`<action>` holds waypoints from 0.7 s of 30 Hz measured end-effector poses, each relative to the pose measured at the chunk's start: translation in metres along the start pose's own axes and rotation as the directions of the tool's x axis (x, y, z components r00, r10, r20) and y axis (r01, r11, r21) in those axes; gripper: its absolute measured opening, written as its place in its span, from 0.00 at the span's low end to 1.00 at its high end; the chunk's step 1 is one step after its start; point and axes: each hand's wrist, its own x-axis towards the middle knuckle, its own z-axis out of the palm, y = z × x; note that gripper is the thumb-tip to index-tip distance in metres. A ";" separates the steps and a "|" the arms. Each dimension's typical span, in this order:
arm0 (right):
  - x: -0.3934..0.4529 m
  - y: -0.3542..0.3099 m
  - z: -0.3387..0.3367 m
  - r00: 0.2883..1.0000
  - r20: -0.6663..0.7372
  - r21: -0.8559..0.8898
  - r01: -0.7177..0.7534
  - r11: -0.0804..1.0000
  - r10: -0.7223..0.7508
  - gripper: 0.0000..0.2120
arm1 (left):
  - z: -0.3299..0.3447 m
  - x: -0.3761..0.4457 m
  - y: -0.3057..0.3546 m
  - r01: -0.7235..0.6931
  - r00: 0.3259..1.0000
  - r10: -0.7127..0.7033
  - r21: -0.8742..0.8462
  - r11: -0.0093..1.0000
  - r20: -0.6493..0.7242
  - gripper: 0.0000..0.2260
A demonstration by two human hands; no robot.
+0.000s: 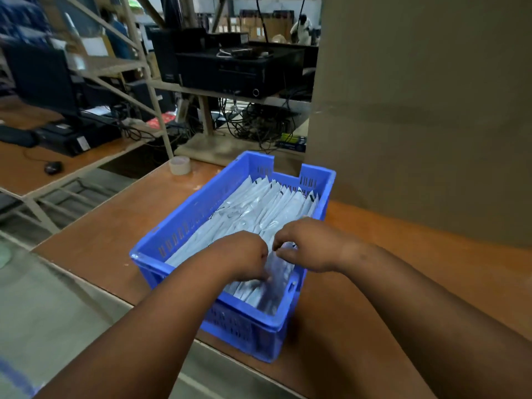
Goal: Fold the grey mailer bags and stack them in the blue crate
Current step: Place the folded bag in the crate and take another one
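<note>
Both hands' grip on mailer bag point(277, 272) inside blue crate point(184, 223), near end.

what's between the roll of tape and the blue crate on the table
In the head view, only bare brown tabletop lies between the pale roll of tape and the blue slotted plastic crate.

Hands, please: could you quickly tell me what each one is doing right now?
Left hand: fingers curled, gripping a bag in the crate.
Right hand: fingers curled, pinching the same bag.
</note>
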 end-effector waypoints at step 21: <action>-0.086 -0.063 0.083 0.959 -0.211 0.014 0.195 0.981 -0.188 0.11 | 0.077 -0.130 -0.002 0.021 0.868 0.003 0.043 0.999 -0.497 0.26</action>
